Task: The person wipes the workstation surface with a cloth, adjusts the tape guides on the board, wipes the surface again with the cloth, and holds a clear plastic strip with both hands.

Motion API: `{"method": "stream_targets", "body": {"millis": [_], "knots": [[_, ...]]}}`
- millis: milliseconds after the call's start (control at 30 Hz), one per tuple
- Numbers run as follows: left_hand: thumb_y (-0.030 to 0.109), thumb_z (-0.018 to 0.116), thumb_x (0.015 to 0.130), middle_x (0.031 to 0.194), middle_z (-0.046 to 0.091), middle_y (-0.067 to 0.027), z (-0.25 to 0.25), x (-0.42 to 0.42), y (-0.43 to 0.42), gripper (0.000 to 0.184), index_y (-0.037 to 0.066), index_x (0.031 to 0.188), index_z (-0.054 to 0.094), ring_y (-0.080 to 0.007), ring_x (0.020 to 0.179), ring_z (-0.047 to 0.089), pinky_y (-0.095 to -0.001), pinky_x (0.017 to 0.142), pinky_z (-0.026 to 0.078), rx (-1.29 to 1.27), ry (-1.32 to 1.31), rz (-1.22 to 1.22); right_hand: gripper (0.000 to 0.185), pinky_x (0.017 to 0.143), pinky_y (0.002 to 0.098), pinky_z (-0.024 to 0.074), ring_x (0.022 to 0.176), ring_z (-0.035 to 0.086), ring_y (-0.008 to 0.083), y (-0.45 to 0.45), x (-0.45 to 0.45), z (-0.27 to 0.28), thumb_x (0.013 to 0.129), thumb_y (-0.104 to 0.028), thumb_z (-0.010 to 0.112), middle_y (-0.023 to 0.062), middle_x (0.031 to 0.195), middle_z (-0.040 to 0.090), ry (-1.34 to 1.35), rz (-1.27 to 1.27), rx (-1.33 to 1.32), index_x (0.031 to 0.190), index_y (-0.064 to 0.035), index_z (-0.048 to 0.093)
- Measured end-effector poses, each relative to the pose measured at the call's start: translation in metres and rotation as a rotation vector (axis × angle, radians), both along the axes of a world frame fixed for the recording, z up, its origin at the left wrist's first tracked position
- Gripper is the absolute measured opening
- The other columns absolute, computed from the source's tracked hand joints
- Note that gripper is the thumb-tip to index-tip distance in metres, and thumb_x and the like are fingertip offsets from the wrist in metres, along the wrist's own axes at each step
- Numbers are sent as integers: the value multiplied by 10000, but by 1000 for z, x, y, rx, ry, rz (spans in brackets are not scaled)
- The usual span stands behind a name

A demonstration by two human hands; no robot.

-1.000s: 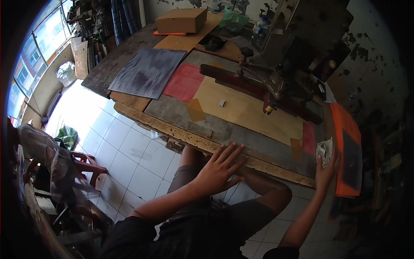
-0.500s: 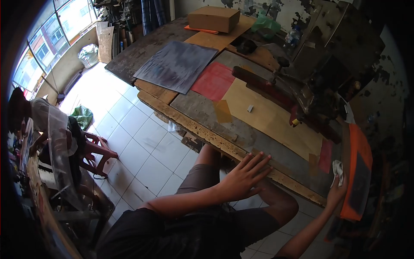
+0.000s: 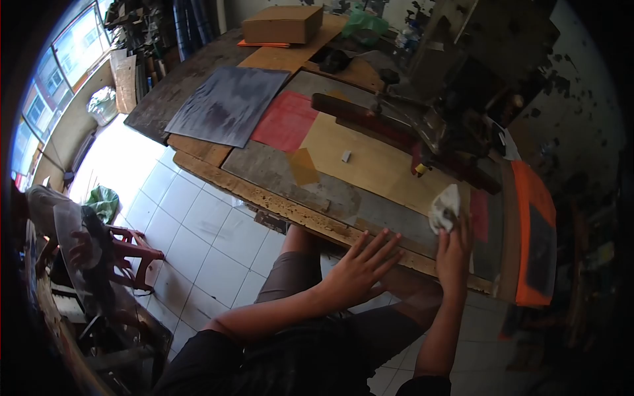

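Observation:
My left hand lies with its fingers spread at the worn front edge of the table and holds nothing. A crumpled whitish cloth is under the fingertips of my right hand, over the right end of the tan sheet. On that sheet rests a small white piece. Red sheet shows at its left, and brown tape crosses its lower left corner. A dark red bar on a metal arm spans above the sheet.
A grey streaked sheet lies at the left, with a cardboard box behind. Orange sheets hang at the table's right end. Another person is at the far left, near a red stool.
My right hand has moved left with the cloth, from the table's right end to the tan sheet. My left hand stays spread at the front edge. The camera view has shifted.

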State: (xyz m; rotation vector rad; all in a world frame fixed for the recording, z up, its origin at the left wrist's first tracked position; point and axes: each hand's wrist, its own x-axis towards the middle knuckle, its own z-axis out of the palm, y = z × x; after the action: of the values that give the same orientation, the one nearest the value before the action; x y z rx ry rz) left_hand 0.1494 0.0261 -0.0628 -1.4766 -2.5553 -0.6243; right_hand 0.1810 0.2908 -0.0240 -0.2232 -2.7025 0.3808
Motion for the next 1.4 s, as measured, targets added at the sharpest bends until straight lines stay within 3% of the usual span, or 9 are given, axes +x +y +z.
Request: {"method": "stream_targets", "body": {"millis": [133,333,433,533,633,767,1067,1167,1400], "knots": [[577,651,1039,1811,267,-173,-1,0,-2,855,144,1719,367,-379,1694,202,-620,1360,152,-19,-22,-13,490,1318,561,313,1588,402,434,-36,-12,17,1080,-125,610,190,1671,487,-124,452,-157,1570,-133,597],[581,648,1040,1811,274,-158,4,2,0,852,135,1713,375,-387,1697,189,-624,1358,148,6,4,1,490,1299,545,345,1560,431,442,1,-87,-20,1078,-167,626,229,1648,502,36,104,110,1562,-101,595],[585,648,1038,1825,242,-153,0,4,1,860,138,1717,367,-385,1698,187,-622,1358,151,4,2,14,460,1280,550,361,1492,497,452,-45,-90,-4,1095,-194,606,267,1598,535,-7,591,-82,1522,-23,581],[594,642,1039,1822,250,-154,3,3,0,866,145,1723,358,-384,1698,185,-622,1359,148,-14,14,14,454,1273,548,372,1484,505,460,-28,-102,3,1104,-210,591,252,1604,535,-159,362,-235,1518,-23,588],[590,633,1046,1821,252,-156,4,3,0,857,150,1726,353,-380,1699,185,-618,1360,146,-21,15,11,453,1258,537,392,1489,501,455,-2,-107,-10,1109,-237,591,249,1620,526,-69,151,20,1530,-72,611],[578,629,1054,1818,259,-160,4,-1,-3,839,152,1724,359,-375,1697,195,-604,1363,151,-25,11,6,458,1261,521,395,1553,446,438,-19,-55,13,1097,-177,619,235,1644,504,-137,420,-119,1548,-94,609],[593,595,1072,1792,319,-169,5,-10,2,748,125,1644,483,-374,1682,241,-595,1360,172,27,25,-10,489,1269,503,396,1572,445,398,53,33,-15,1065,-103,658,198,1646,519,-63,-222,-34,1553,-111,614],[596,585,1077,1770,363,-173,14,-23,5,703,106,1581,549,-378,1674,259,-610,1355,172,80,-26,-8,520,1256,509,409,1543,479,403,-12,48,11,1032,-65,673,188,1635,531,-96,168,-57,1548,-99,613],[538,619,1069,1742,375,-238,15,-11,20,690,40,1545,573,-457,1633,309,-602,1332,234,62,-72,112,557,1218,525,449,1462,563,382,-8,83,-7,940,41,683,148,1549,618,47,-113,-94,1470,-129,694]]}}
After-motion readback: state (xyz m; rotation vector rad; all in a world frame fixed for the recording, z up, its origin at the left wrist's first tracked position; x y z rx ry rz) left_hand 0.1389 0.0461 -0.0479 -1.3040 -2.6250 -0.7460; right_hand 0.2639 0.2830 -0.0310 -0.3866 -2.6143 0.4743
